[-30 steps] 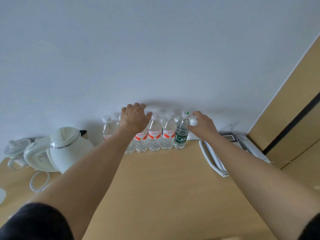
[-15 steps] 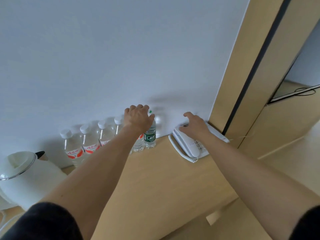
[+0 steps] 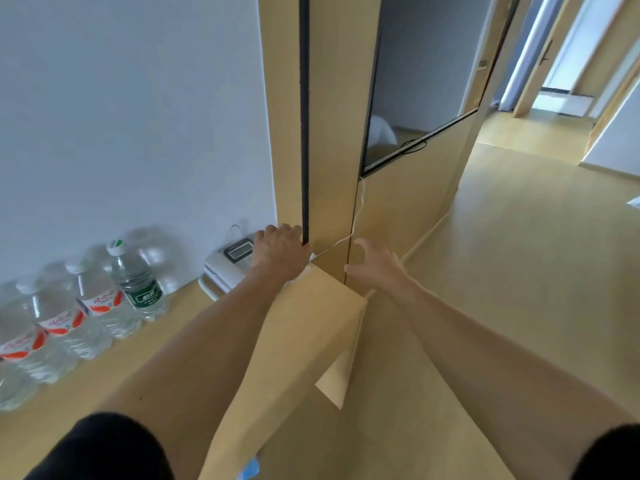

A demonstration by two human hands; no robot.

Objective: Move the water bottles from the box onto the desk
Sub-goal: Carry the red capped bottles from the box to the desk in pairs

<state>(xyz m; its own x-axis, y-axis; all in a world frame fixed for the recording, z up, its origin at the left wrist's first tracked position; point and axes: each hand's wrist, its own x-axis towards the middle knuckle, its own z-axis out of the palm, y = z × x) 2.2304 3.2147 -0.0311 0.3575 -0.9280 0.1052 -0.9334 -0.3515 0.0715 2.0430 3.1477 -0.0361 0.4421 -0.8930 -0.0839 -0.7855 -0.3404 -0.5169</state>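
Nearest the camera, two dark sleeves fill the lower corners of the frame, and bare forearms run up from them toward the centre. The wooden counter [image 3: 194,344] stretches from the lower left to a corner just right of centre.

The left hand [image 3: 280,252] reaches out over the far end of the counter, seen from the back, its fingers bent forward and down with nothing visibly in its grip. The right hand [image 3: 375,263] hangs beyond the counter's edge, over the floor, fingers spread and loosely curved around nothing.

At the left edge of the frame the water bottles [image 3: 93,306] stand upright in a row along the wall on the counter, touching one another; most carry red and white labels, and the green-labelled bottle [image 3: 138,282] ends the row on the right.

Farther back, a white telephone [image 3: 227,266] lies on the counter near the left hand. Beyond it rises a wooden panel with a dark screen [image 3: 422,74] in the upper centre.
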